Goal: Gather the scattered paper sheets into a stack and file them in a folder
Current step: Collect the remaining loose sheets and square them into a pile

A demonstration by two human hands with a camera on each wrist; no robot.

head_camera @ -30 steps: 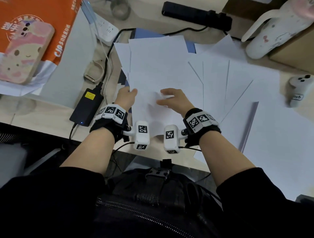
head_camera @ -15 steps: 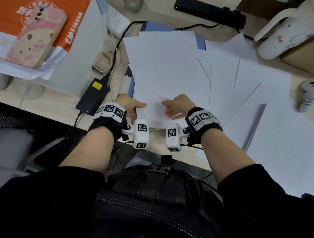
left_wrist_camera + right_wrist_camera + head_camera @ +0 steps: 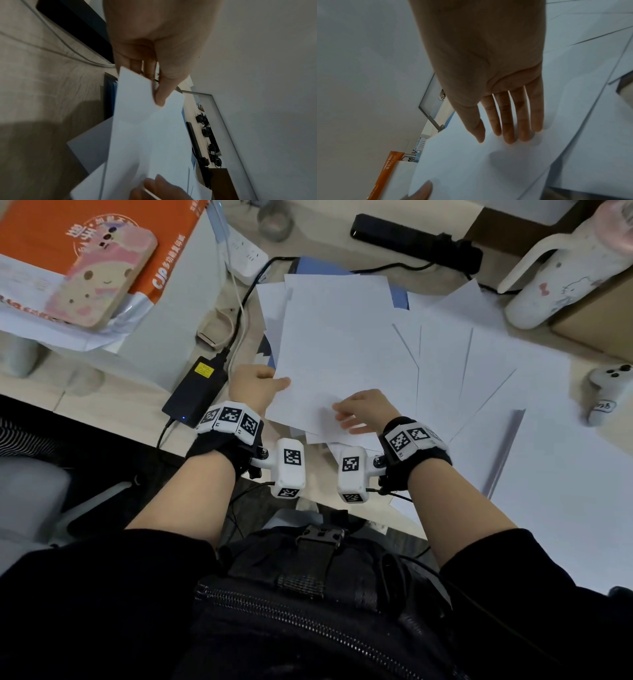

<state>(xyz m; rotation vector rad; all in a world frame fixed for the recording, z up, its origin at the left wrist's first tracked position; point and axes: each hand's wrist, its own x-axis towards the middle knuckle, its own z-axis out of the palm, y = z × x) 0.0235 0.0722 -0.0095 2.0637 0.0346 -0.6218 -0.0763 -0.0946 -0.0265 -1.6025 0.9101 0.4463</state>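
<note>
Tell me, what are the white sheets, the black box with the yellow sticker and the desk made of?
The white sheets look like thin matt paper: they bend where the left hand pinches them. The black box looks like hard, matt plastic. The desk shows pale wood grain, though it may be a printed laminate.

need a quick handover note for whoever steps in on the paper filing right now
Left hand: pinches the left edge of the partly gathered sheets, thumb on top.
Right hand: open, fingers straight and flat on the top sheet near its front edge.
Blue folder: lies under the gathered sheets, only edges showing.
Done: several sheets overlapped in a rough pile.
Left: the loose sheets fanned out to the right are ungathered; squaring the stack and filing it remain.
</note>
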